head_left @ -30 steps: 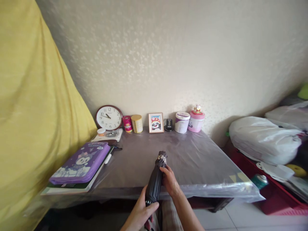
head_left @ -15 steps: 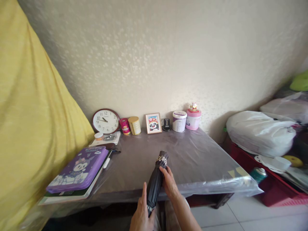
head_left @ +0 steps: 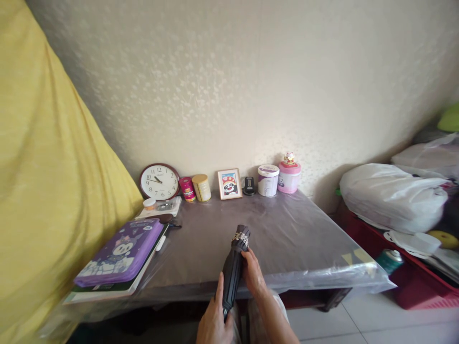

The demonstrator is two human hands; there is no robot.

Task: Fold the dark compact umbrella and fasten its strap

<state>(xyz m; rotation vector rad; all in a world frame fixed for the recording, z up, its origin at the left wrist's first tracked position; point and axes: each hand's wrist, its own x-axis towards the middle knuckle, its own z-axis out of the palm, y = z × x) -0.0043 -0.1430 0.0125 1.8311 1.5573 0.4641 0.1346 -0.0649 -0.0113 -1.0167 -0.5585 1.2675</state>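
Observation:
A folded black umbrella (head_left: 234,272) is held at a slant over the table's front edge, its far end pointing toward the wall. Pale metal rib tips ring it near that far end. My left hand (head_left: 215,313) grips the lower end, with the index finger stretched along the side. Around the upper right side, my right hand (head_left: 254,273) is closed on the folded cloth; its thumb lies near the rib tips. Part of the lower end is hidden by my left hand.
Plastic film covers the table (head_left: 287,234). Along the wall stand a clock (head_left: 159,182), tins, a picture frame (head_left: 230,184) and tubs (head_left: 268,181). A purple case (head_left: 118,253) lies on books at left. Right of the table are a spray can (head_left: 390,262) and a red crate (head_left: 416,286).
The view has shifted slightly, so most things appear a little further right. Both hands keep their hold on the umbrella, which has turned a little more upright.

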